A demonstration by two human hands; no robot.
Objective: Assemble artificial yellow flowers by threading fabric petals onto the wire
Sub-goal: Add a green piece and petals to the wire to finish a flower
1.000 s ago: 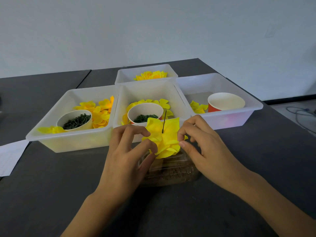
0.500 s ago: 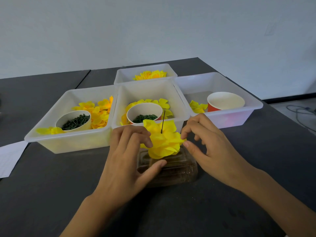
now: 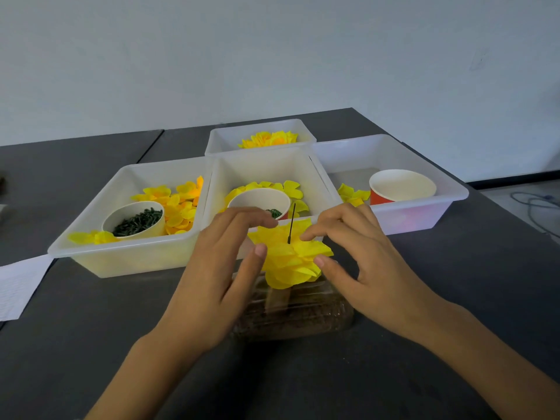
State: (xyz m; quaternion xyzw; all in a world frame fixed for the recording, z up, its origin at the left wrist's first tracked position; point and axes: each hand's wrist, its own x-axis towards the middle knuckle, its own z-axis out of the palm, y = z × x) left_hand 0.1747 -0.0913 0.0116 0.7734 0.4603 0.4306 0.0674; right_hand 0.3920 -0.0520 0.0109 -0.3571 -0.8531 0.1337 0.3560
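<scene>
A yellow fabric flower (image 3: 291, 262) of several layered petals sits on a thin dark wire (image 3: 291, 219), whose tip sticks up above the petals. The wire stands in a clear plastic container (image 3: 303, 316) on the dark table. My left hand (image 3: 212, 283) is at the flower's left, thumb tip at the petal edge, fingers stretched over the top and blurred. My right hand (image 3: 372, 268) is at its right, index fingertip and thumb tip touching the petals, apart from each other.
Behind the flower stand white bins: a left bin (image 3: 121, 256) with loose yellow petals (image 3: 178, 204) and a cup of green pieces (image 3: 136, 221), a middle bin (image 3: 266, 165) with another cup (image 3: 260, 198), a right bin (image 3: 424, 219) with a red cup (image 3: 400, 186), and a back bin (image 3: 260, 128). White paper (image 3: 18, 283) lies at the left.
The top petal has slid down the wire onto the stack, so more wire shows. Both hands have loosened their pinch and their fingers have spread.
</scene>
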